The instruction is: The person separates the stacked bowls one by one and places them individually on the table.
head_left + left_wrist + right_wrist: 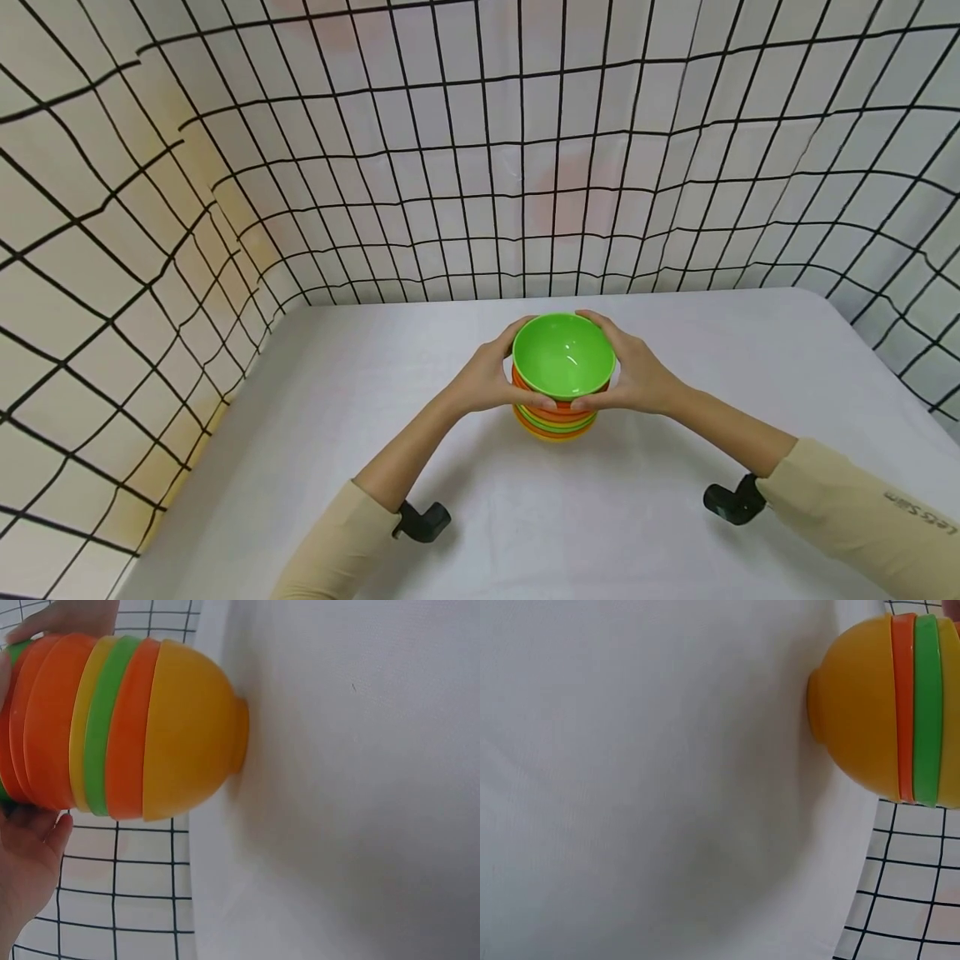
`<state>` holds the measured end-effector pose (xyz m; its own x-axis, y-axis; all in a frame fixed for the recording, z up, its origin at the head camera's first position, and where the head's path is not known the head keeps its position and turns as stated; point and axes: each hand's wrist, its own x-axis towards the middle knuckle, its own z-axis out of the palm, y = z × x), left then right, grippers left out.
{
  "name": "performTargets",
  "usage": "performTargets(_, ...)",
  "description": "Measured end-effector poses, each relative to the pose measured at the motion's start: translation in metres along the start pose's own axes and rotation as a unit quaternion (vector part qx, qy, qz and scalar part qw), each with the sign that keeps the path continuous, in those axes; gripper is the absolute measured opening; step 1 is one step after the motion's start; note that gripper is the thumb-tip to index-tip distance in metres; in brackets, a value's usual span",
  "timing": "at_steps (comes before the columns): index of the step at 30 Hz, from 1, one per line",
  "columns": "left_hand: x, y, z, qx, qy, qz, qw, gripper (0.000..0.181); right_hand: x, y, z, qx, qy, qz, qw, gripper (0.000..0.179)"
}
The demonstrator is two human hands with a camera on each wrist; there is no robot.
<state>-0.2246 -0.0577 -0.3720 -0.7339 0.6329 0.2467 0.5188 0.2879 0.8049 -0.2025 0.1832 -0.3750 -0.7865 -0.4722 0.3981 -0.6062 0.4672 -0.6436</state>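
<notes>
Both hands are around the top of a stack of nested bowls, whose uppermost one is a bright green bowl (pixel 564 357) with its hollow facing up. My left hand (pixel 495 372) grips its left side, thumb in front and fingers behind. On the opposite side my right hand (pixel 633 372) holds it the same way, the two thumb tips nearly meeting at the front. Below are several orange, yellow and green bowls, their rims showing as bands. At the bottom an orange-yellow bowl (pixel 191 731) has its foot right at the table; this bowl (pixel 861 709) shows from the other side too.
A white cloth covers the table (pixel 360 358). Black wire grid (pixel 465 167) rises at its back and sides before pale walls. Small black camera mounts (pixel 423 522) sit at the wrists, by beige sleeves (pixel 855 508).
</notes>
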Motion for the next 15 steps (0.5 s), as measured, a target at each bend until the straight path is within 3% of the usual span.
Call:
performTargets(4, -0.001, 0.012, -0.002, -0.014, -0.003, 0.009, 0.9999, 0.095, 0.001, -0.002, 0.002, 0.013, 0.009, 0.009, 0.9998, 0.107)
performTargets(7, -0.001, 0.012, -0.001, -0.022, -0.003, 0.007, 0.9997, 0.094, 0.0, -0.004, 0.003, 0.028, 0.013, 0.029, 0.9991, 0.107)
performTargets(11, 0.0, -0.001, 0.003, -0.032, 0.004, 0.004, 0.9995, 0.096, -0.002, -0.008, 0.005, 0.05, 0.014, 0.052, 0.9973, 0.105)
performTargets(15, 0.0, -0.002, 0.004, -0.039, 0.006, 0.01, 0.9992, 0.096, -0.003, -0.009, 0.007, 0.056, 0.024, 0.051, 0.9968, 0.104)
